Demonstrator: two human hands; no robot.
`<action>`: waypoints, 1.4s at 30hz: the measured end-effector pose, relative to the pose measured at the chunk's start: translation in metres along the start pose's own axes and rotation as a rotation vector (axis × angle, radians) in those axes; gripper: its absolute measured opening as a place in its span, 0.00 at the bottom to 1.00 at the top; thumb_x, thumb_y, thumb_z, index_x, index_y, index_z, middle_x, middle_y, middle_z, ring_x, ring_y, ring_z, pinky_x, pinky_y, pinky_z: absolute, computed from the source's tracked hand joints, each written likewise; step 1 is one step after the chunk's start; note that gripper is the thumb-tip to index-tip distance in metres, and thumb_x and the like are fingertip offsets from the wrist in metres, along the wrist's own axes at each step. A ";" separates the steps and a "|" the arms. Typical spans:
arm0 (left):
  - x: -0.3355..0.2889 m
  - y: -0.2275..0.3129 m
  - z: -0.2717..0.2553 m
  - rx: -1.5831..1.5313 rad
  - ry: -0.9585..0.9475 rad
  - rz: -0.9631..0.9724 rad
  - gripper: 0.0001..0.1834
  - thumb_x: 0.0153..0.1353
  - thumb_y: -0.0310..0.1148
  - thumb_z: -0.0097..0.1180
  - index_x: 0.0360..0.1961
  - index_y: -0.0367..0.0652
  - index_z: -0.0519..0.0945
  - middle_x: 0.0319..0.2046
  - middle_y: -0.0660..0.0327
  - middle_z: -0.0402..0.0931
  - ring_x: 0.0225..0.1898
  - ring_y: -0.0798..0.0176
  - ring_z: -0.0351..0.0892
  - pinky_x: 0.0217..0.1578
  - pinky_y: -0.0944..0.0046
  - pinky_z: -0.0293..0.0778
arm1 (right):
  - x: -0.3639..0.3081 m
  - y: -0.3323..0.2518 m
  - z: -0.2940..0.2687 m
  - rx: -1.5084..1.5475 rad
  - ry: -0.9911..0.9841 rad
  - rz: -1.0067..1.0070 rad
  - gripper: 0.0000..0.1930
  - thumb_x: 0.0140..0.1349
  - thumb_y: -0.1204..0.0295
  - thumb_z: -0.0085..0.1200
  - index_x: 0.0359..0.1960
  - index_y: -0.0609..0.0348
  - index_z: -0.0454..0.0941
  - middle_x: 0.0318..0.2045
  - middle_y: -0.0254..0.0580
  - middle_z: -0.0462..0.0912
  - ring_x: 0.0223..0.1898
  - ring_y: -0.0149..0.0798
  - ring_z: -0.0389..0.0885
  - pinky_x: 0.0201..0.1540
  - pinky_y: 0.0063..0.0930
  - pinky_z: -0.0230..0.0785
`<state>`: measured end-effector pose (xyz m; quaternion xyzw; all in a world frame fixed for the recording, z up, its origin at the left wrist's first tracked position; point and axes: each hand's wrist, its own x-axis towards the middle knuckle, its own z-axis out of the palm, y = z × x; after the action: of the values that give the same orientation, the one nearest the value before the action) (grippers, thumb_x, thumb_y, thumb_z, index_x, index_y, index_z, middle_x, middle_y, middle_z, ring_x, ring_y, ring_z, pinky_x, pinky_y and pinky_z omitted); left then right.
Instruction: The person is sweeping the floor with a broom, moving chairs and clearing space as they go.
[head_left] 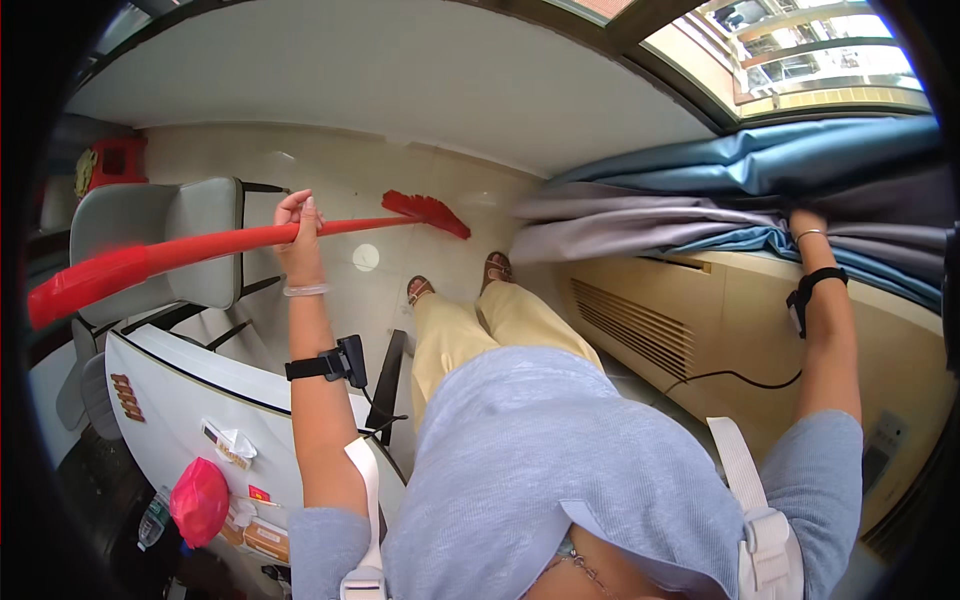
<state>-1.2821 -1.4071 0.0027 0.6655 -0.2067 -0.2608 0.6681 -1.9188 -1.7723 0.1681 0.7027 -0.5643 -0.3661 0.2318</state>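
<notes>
My left hand point(300, 222) is closed round the handle of a red broom point(205, 245), held out to the left. Its red bristles point(425, 210) are toward the pale tiled floor near the wall. On the right, my right hand point(806, 222) reaches into a grey and blue curtain point(610, 220) that hangs bunched beside the window. The fingers are partly lost in the folds and blurred, but the cloth is gathered at them. The curtain's left end is smeared by motion.
Grey chairs point(205, 235) stand at the left, behind a white table point(190, 400). A pink bag point(200, 502) and a plastic bottle point(154, 520) are at lower left. A beige vented cabinet point(730, 330) with a black cable runs along the right, below the window point(800, 60).
</notes>
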 end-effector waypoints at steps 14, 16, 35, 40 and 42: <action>-0.003 -0.005 0.030 -0.039 -0.102 0.052 0.07 0.59 0.26 0.50 0.38 0.38 0.73 0.21 0.70 0.67 0.22 0.78 0.64 0.24 0.78 0.63 | -0.012 -0.071 -0.121 -0.197 -0.474 -0.382 0.27 0.41 0.64 0.63 0.46 0.59 0.74 0.43 0.52 0.77 0.45 0.50 0.76 0.49 0.37 0.68; 0.003 -0.004 0.049 -0.066 -0.132 0.060 0.06 0.59 0.26 0.51 0.38 0.39 0.73 0.20 0.71 0.67 0.22 0.79 0.64 0.23 0.78 0.62 | -0.026 -0.081 -0.127 0.096 -0.316 -0.371 0.36 0.29 0.65 0.69 0.48 0.59 0.73 0.40 0.52 0.78 0.43 0.49 0.76 0.49 0.33 0.67; -0.087 0.044 0.185 0.113 -1.196 0.213 0.08 0.50 0.30 0.55 0.33 0.48 0.76 0.29 0.58 0.77 0.35 0.54 0.76 0.36 0.60 0.69 | -0.209 -0.173 -0.332 1.822 0.114 -1.829 0.18 0.45 0.58 0.66 0.30 0.54 0.73 0.17 0.28 0.74 0.19 0.25 0.74 0.26 0.18 0.67; -0.043 0.034 0.144 0.216 -1.110 0.269 0.08 0.48 0.27 0.54 0.32 0.47 0.76 0.29 0.58 0.77 0.35 0.54 0.75 0.36 0.60 0.69 | -0.220 -0.225 -0.355 1.941 0.347 -1.625 0.15 0.53 0.60 0.60 0.22 0.54 0.69 0.13 0.28 0.69 0.14 0.27 0.68 0.23 0.21 0.64; -0.020 0.000 0.107 0.305 -1.003 0.240 0.10 0.46 0.25 0.53 0.33 0.47 0.76 0.28 0.58 0.77 0.34 0.53 0.76 0.35 0.59 0.69 | -0.220 -0.262 -0.354 1.896 0.286 -1.594 0.13 0.52 0.65 0.58 0.21 0.56 0.67 0.14 0.32 0.68 0.16 0.30 0.68 0.25 0.28 0.64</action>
<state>-1.3643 -1.4788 0.0070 0.5205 -0.6107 -0.4354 0.4081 -1.5016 -1.5244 0.2506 0.7726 0.0073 0.2261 -0.5933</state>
